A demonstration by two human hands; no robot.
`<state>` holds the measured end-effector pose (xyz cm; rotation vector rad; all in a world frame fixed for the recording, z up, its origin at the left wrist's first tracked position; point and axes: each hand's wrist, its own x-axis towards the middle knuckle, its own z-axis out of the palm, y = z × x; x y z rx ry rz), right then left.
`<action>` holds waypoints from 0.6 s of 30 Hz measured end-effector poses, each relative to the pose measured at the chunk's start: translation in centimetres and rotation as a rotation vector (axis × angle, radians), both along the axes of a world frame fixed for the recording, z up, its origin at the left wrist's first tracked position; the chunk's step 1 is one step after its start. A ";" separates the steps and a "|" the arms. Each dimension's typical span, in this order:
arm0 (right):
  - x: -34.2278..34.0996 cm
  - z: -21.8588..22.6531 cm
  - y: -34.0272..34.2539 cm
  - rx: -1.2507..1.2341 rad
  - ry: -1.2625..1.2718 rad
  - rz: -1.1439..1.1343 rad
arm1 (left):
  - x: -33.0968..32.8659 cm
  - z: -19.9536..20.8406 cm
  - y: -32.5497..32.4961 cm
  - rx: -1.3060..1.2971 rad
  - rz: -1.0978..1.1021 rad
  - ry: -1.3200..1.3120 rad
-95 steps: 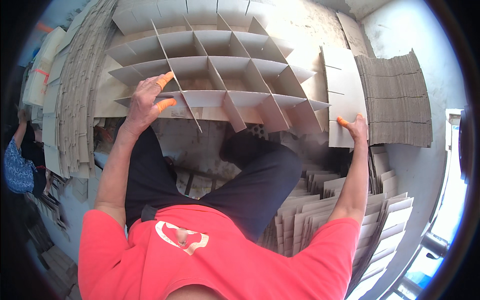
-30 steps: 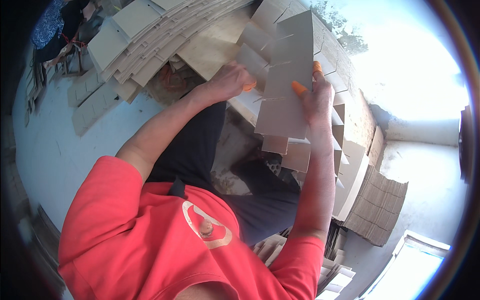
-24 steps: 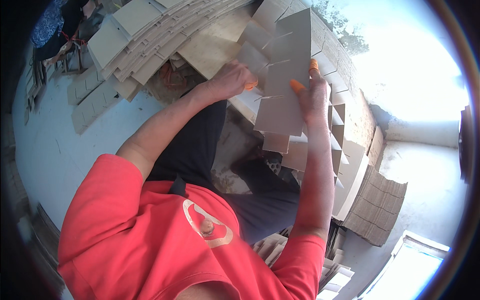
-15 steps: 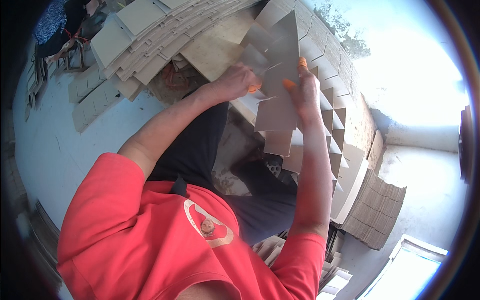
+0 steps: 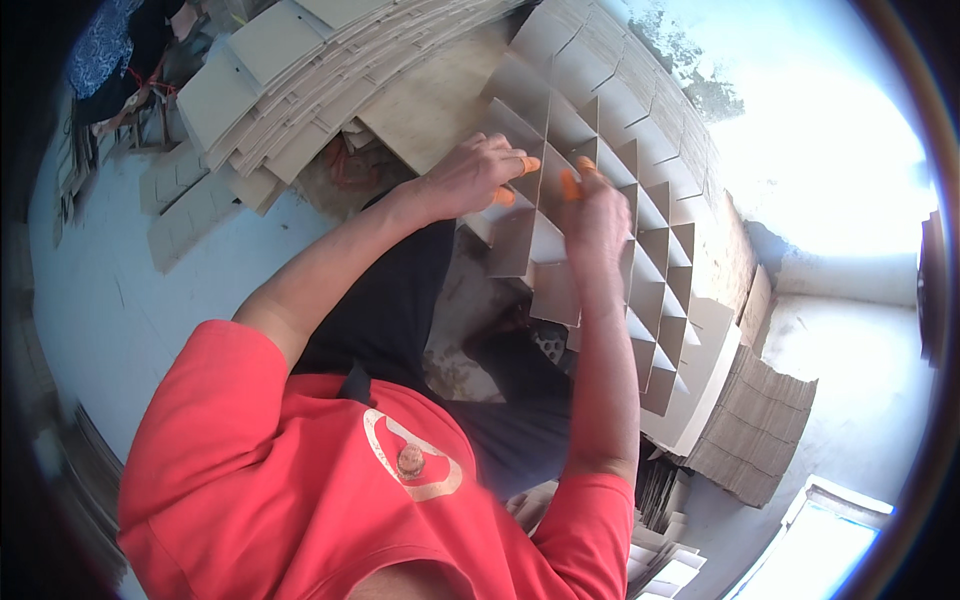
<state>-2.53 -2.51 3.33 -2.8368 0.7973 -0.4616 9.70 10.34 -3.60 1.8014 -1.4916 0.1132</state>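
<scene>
A grid of interlocked cardboard divider strips (image 5: 652,245) stands in front of me, its cells gaping toward me. My left hand (image 5: 478,178), orange covers on its fingertips, is closed at the near left side of the grid, pinching a cardboard strip (image 5: 515,240) near its upright edge. Just right of it, my right hand (image 5: 598,215) reaches in among the cells with thumb and finger, also orange-tipped, close together on a cardboard strip. The hand itself hides part of that strip.
The grid rests by a wooden board (image 5: 425,105). Stacks of flat cardboard (image 5: 300,75) lie at the far left, with slotted strips (image 5: 185,225) beside them. More slotted strips (image 5: 650,90) stand along the wall. A corrugated bundle (image 5: 755,425) sits at the right.
The broad strip that my right hand held up now sits down in the grid. My right hand has come lower and left, and my left hand has moved slightly toward the grid.
</scene>
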 end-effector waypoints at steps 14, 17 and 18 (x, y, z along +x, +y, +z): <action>-15.4 -3.0 -17.9 0.508 0.223 -0.340 | -0.1 0.6 -9.7 0.138 -0.272 -0.136; -14.3 -5.2 -10.5 0.461 0.084 0.013 | 1.6 -0.4 -11.8 0.207 -0.286 -0.180; -14.2 -5.7 -8.6 0.352 0.208 -0.027 | 1.7 -1.0 -12.7 0.133 -0.323 -0.179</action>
